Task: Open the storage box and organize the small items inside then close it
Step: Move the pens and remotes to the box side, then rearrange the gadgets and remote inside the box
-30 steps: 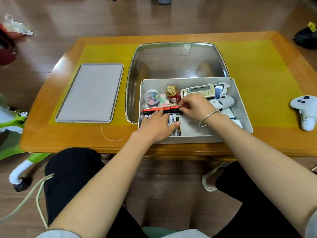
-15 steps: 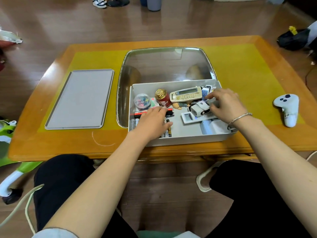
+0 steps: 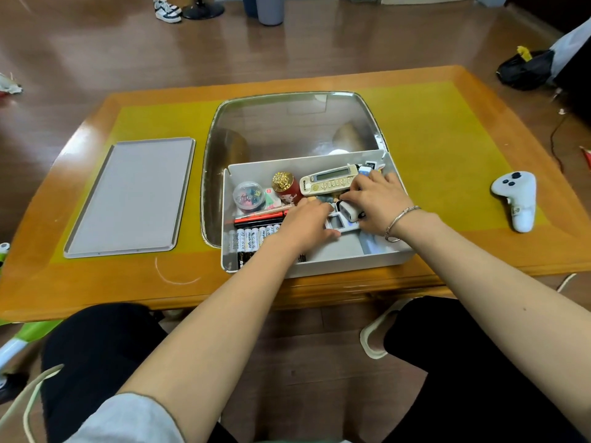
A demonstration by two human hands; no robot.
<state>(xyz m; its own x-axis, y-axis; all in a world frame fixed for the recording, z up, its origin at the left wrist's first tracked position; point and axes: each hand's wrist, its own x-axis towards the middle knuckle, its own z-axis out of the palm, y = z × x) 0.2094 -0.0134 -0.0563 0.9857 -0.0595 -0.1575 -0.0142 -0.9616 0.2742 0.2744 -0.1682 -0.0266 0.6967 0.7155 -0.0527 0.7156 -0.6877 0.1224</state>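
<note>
1. Two hands are inside the open storage box point(image 3: 323, 265), which sits at the near edge of the table point(image 3: 447, 123), just right of centre; half a second ago the right hand reached further right, and a second ago both hands were together at the pens.
2. Far left on the table lies the grey lid point(image 3: 131, 196), flat and well apart from the box, so closing is not yet started.
3. Inside the box at the left, the batteries point(image 3: 249, 239) lie side by side in a near row, the red and black pens point(image 3: 259, 217) lie across just beyond them, and a round tub of clips point(image 3: 248, 196) and a red bottle with a gold cap point(image 3: 285, 187) stand at the far left. This side looks sorted.
4. The left hand point(image 3: 303, 225) has slid right off the batteries; it lies palm down, fingers loosely spread, touching a small white device with a window point(image 3: 335, 222). It grips nothing I can see.
5. The cream remote point(image 3: 329, 182) lies along the far wall.
6. The right hand point(image 3: 375, 203) has drawn back toward the middle and curls over a small white gadget point(image 3: 348, 212); whether it truly grips it I cannot tell.
7. The work seems to have passed to the cluttered right half.
8. Far right, a white game controller point(image 3: 515, 199) lies on the table, outside the box.
</note>
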